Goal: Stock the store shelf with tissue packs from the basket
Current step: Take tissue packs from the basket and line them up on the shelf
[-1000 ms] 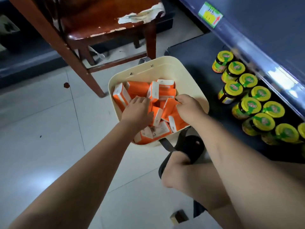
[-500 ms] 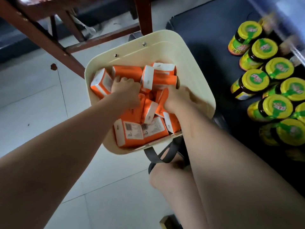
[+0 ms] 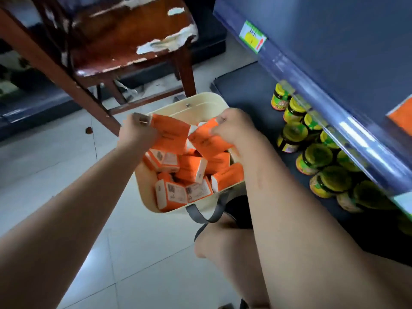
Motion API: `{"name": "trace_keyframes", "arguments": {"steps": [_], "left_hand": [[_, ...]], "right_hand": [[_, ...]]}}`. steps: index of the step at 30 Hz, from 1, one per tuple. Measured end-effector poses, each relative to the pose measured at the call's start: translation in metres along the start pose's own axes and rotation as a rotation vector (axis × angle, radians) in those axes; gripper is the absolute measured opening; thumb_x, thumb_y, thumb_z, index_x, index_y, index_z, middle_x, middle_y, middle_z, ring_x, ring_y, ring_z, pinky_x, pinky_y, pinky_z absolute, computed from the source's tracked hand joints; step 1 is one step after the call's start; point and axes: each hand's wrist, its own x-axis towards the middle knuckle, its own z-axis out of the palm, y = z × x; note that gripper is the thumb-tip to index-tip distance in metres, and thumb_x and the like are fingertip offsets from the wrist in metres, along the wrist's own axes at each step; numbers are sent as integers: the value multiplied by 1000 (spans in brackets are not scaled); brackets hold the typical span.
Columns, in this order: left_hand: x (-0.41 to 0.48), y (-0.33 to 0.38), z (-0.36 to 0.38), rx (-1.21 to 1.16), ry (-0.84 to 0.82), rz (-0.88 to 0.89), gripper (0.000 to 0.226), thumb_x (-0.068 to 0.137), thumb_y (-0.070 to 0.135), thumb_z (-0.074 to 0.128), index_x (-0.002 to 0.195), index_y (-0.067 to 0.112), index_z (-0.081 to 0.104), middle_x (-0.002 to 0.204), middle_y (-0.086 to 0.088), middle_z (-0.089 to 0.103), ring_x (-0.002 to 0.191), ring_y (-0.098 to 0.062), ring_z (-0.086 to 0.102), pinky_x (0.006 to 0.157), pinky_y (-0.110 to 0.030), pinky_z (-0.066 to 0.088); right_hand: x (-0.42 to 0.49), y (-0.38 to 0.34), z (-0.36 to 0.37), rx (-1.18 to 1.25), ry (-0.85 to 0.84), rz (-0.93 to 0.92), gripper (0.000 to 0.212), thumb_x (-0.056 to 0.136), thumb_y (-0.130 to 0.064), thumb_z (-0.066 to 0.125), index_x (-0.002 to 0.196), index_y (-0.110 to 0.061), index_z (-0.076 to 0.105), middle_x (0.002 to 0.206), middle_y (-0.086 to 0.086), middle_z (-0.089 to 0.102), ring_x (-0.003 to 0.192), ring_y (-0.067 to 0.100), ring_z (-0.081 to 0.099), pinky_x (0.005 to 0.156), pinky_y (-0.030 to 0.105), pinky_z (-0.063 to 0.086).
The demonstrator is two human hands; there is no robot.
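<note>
Left hand (image 3: 138, 136) clamps fingers round one tissue pack (image 3: 170, 137), right hand (image 3: 234, 128) round a second tissue pack (image 3: 206, 140), both over the basket (image 3: 200, 102) rim; bare shelf (image 3: 243, 90) deck adjoins the jars (image 3: 312, 157).

Jars (image 3: 316, 159) crowd the shelf (image 3: 245, 90); bare board lies beyond them.

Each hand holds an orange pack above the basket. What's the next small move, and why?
The left hand grips one orange pack, the right hand a second pack, both above the basket; the shelf has bare space beside the jars. So probably carry both rightward onto it.
</note>
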Motion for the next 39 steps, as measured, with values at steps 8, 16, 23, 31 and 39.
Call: {"name": "trace_keyframes", "arguments": {"steps": [8, 16, 23, 31, 39], "left_hand": [[-78, 65, -73, -657, -246, 65, 22, 80, 18, 82, 99, 15, 72, 89, -7, 78, 88, -27, 76, 81, -46, 63], [-184, 151, -99, -685, -483, 364, 22, 88, 14, 77, 109, 17, 70, 89, -1, 79, 85, -22, 77, 73, -36, 62], [-279, 217, -87, -722, -807, 696, 58, 87, -3, 73, 134, 29, 61, 98, -2, 77, 91, -23, 74, 77, -38, 60], [-373, 254, -62, -604, -1022, 954, 47, 90, -2, 71, 127, 27, 66, 86, 8, 73, 77, -13, 72, 65, -34, 60], [-446, 265, -30, -467, -1178, 1063, 35, 91, 4, 74, 120, 13, 59, 120, -10, 70, 85, -18, 71, 64, -38, 61]], "right_hand": [[-96, -48, -127, 406, 413, -53, 28, 80, -34, 82, 81, -14, 62, 72, -8, 57, 65, 11, 52, 57, 28, 38], [-252, -26, -217, 579, 715, -136, 48, 70, -36, 79, 74, 3, 52, 67, 8, 46, 65, 11, 42, 61, 29, 33], [-396, 24, -268, 730, 934, -69, 42, 75, -29, 84, 95, 6, 71, 104, 33, 69, 79, 22, 61, 75, 38, 47], [-509, 65, -281, 753, 1121, 7, 36, 75, -29, 84, 101, -5, 77, 103, 20, 77, 94, 31, 74, 94, 61, 53], [-595, 108, -279, 676, 1237, 160, 77, 60, -54, 87, 116, -5, 70, 119, 18, 72, 109, 28, 71, 101, 47, 54]]}}
